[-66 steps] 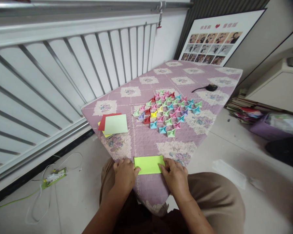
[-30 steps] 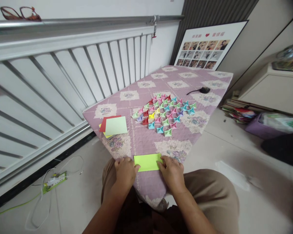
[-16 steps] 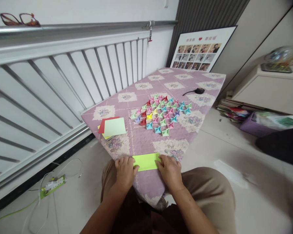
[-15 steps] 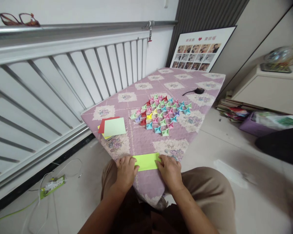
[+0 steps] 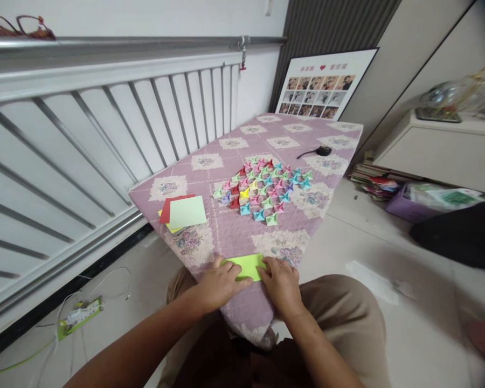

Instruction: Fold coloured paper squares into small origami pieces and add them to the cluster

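A folded strip of lime-green paper [image 5: 248,266] lies flat near the table's front end. My left hand [image 5: 222,281] rests over its left part, fingers spread and pressing on it. At the strip's right end, my right hand [image 5: 280,279] grips the edge between thumb and fingers. Beyond the hands, several small folded paper pieces [image 5: 262,189] in many colours sit in a diamond-like group. To the left is a small stack of square sheets, with a pale green sheet [image 5: 188,210] on top of a red sheet [image 5: 167,210] and yellow paper.
A pink-purple patterned cloth [image 5: 234,237] covers the table. On it, toward the back right, lies a black object with a cord [image 5: 323,151]. A white radiator [image 5: 153,118] runs along the left side. A power strip [image 5: 80,317] is on the floor.
My left hand has turned and slid right over the strip, covering more of its left part. My right hand stays at the right end. The view has shifted slightly.
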Motion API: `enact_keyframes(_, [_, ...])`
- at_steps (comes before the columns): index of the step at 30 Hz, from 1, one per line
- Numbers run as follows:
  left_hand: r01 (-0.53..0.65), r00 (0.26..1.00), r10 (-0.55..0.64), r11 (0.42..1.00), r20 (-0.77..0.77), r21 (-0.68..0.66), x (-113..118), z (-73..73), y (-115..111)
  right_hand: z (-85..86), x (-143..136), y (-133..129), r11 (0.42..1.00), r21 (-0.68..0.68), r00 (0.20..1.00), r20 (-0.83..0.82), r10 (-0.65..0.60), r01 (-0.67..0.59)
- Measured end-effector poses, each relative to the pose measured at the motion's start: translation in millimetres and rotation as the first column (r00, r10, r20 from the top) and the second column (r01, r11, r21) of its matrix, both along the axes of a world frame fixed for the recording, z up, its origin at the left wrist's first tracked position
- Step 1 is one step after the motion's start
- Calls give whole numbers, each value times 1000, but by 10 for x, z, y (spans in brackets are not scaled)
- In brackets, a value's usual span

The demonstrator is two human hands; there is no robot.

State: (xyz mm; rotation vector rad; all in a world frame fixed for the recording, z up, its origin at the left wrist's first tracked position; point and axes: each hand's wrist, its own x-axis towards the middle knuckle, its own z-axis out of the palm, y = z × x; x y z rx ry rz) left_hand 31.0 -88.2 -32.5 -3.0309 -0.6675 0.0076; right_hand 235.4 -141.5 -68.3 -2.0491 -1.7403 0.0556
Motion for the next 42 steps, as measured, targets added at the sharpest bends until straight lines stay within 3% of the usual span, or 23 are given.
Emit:
enact_keyframes(4, [-1, 1000, 1, 1000, -26, 10, 27, 11, -1, -35, 85, 12, 999, 51, 1000, -14, 15, -14])
enact_keyframes(7, [10, 1000, -10, 1000, -21, 11, 29, 13, 9, 2, 113, -21, 983, 173, 998, -6, 69, -67])
enact_keyframes(10, [25, 999, -24, 1000, -21, 10, 29, 3, 23, 69, -3, -118, 942, 271, 981, 37, 193, -196])
enact_keyframes(12, [31, 999, -31, 999, -27, 9, 33, -16, 31, 88, -132, -194, 909, 278, 949, 40, 312, -311])
enact_keyframes(14, [34, 999, -33, 999, -32, 3, 38, -38, 38, 72, -239, -255, 899, 263, 935, 28, 355, -349])
enact_keyframes(20, [-5, 1000, 5, 1000, -3, -6, 28, -52, 24, -19, -224, -321, 912, 212, 934, 11, 357, -351])
enact_keyframes(30, [-105, 987, 115, 990, 114, -90, -256, -193, -156, 81, -141, -347, 910, 18, 910, 29, 414, -414])
enact_keyframes(36, [-197, 973, 204, 978, 110, -68, -505, -256, -262, 13, 57, -367, 901, 60, 903, 36, 427, -429])
enact_keyframes(42, [-214, 966, 219, 975, 138, -49, -602, -301, -312, -69, 251, -381, 918, 127, 926, 51, 373, -377])
